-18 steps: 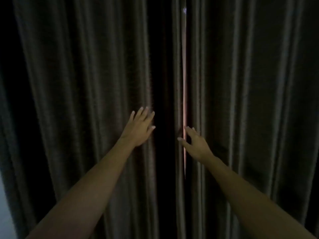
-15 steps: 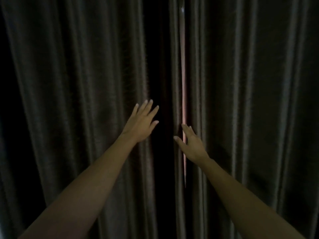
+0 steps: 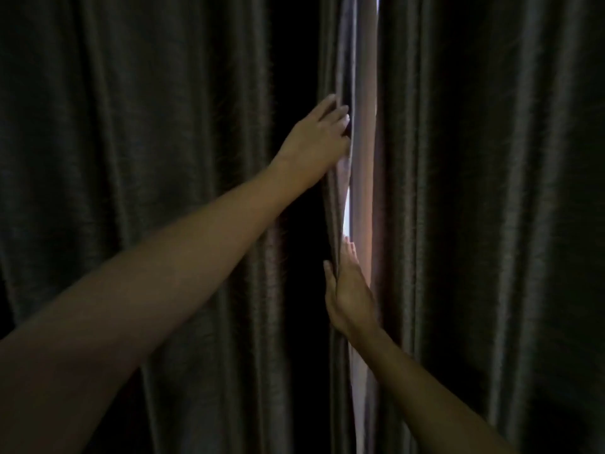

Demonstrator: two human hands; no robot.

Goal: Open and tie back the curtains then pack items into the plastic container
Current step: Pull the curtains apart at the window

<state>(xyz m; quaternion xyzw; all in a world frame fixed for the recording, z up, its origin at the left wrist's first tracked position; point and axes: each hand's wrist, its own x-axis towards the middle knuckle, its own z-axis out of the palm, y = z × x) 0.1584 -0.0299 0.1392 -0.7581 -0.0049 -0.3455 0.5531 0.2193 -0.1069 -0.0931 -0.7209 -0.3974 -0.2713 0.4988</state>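
dark room, curtains (image 3: 163, 158) soft, heavy-looking. left hand (image 3: 316, 132) curls round left panel's edge; right hand (image 3: 348, 290) flat, spread in gap. grip edges.

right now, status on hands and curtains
Left hand and right hand both at the curtain edge. Narrow gap showing light. Nothing in the way.

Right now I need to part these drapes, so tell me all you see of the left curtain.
The left curtain is dark, slightly shiny fabric hanging in deep vertical folds. Its inner edge runs beside a thin bright slit. The left hand presses that edge high up; the right hand hooks it lower down.
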